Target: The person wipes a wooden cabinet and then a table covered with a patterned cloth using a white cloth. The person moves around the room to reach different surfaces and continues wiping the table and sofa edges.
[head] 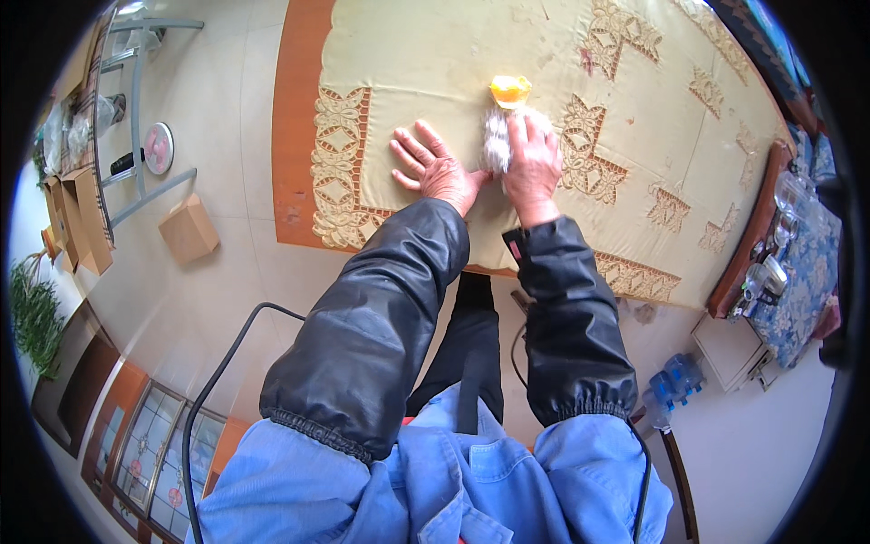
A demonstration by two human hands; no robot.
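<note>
My left hand (pixel 440 166) lies palm down on the cream tablecloth (pixel 435 54), its fingers spread and nothing in it. The left thumb points towards my right hand (pixel 533 163). Under and beside the right fingers is a blurred, mottled white and grey-purple cloth-like bundle (pixel 497 139), which that hand grips and presses against the tablecloth. Its exact kind is unclear, and the hand covers part of it. Just beyond the right fingertips sits a small bright yellow-orange object (pixel 510 91), cup-shaped in outline and overexposed.
Cutwork embroidery (pixel 340 149) edges the tablecloth over a wooden table (pixel 296 136). On the left stand a grey metal frame (pixel 141 102), a cardboard box (pixel 188 229) and a round scale-like item (pixel 158 148). Glassware (pixel 767 279) and blue water bottles (pixel 680 376) are at right. A black cable (pixel 204 381) loops at my left.
</note>
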